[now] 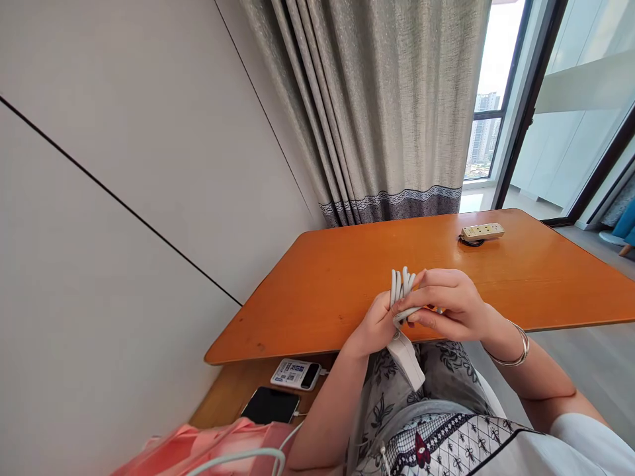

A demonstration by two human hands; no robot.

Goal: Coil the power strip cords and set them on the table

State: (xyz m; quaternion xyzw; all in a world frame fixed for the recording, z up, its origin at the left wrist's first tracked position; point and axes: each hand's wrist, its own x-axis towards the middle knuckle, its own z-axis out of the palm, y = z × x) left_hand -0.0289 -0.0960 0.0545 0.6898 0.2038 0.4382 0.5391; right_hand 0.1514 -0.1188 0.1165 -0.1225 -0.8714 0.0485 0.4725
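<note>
Above my lap, at the table's near edge, both hands are on a white cable (403,283) bunched into several loops. My left hand (376,325) is closed round the bundle from the left. The fingers of my right hand (449,304) pinch a strand of the cable that crosses the loops. Below the hands a white power adapter (407,360) hangs tilted toward my lap, joined to the cable. My palms and part of the bundle are hidden by the fingers.
An orange-brown table (347,264) spreads ahead, with a power strip (482,231) near its far right. At lower left, a white power bank (296,374) and a black phone (270,404) lie on a lower wooden surface beside a pink bag (198,449). A wall stands left.
</note>
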